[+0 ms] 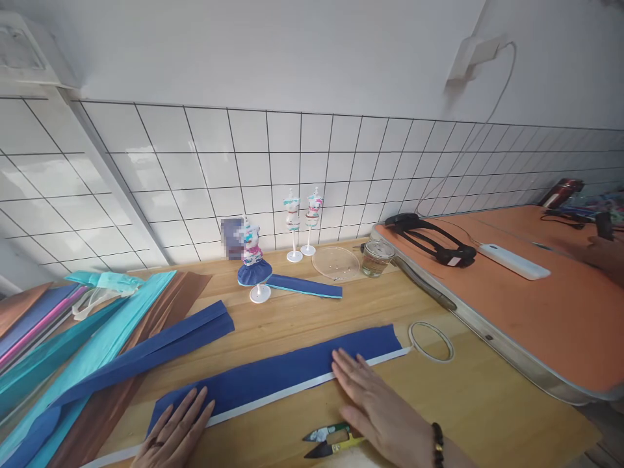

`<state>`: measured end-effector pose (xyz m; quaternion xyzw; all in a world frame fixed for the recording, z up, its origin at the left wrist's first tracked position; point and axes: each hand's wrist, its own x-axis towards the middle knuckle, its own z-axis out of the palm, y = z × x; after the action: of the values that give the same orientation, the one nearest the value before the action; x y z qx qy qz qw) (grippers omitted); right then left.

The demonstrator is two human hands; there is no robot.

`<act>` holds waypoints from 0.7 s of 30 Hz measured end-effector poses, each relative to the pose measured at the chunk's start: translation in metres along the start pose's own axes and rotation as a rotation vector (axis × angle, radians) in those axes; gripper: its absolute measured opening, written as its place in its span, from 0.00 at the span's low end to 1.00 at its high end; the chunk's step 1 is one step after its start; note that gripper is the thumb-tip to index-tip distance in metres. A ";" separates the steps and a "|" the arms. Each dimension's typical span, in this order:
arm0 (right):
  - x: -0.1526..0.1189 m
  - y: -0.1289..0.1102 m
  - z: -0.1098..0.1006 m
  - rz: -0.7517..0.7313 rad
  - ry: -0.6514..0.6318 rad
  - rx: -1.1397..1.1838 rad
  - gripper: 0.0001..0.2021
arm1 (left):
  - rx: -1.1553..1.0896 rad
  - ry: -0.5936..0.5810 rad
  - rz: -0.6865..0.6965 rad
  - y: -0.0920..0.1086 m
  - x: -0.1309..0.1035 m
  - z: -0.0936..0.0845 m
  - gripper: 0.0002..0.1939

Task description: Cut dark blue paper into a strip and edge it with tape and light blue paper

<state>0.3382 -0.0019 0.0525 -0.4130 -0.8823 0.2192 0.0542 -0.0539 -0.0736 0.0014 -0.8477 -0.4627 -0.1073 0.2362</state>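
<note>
A dark blue fabric strip (277, 377) lies across the wooden table, with a white tape (263, 398) along its near edge. My left hand (178, 429) rests flat on the strip's left end, fingers spread. Farther right, my right hand (373, 403) lies flat with its fingertips on the blue cloth and the tape, also holding nothing. The tape runs on to a white roll (431, 341) beyond the strip's right end. Small thread snips (331, 442) lie just left of my right hand, partly hidden by it.
Blue, turquoise and brown fabric strips (124, 338) spread over the left side. Behind stand a small dress form in a blue skirt (254, 273), two more forms (292, 224), a round dish (336, 263) and a glass jar (377, 259). An orange-topped table (526, 299) adjoins at right.
</note>
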 end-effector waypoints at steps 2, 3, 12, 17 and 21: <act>0.002 -0.007 0.003 -0.067 -0.035 0.031 0.26 | -0.011 -0.011 -0.023 0.000 -0.001 -0.001 0.47; 0.002 -0.006 0.004 -0.063 -0.033 0.027 0.26 | -0.014 -0.014 -0.032 0.001 -0.002 -0.001 0.46; 0.000 0.031 -0.001 0.186 0.057 -0.161 0.29 | 0.009 -0.015 -0.046 0.002 0.003 -0.007 0.46; 0.012 0.024 0.001 -0.005 -0.013 -0.121 0.26 | 0.088 0.014 0.014 0.003 0.010 -0.014 0.48; 0.008 0.033 -0.002 0.125 0.052 -0.149 0.27 | 0.095 0.000 0.000 0.005 0.010 -0.017 0.47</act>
<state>0.3565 0.0235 0.0393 -0.4757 -0.8669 0.1452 0.0324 -0.0437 -0.0764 0.0185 -0.8355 -0.4673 -0.0850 0.2763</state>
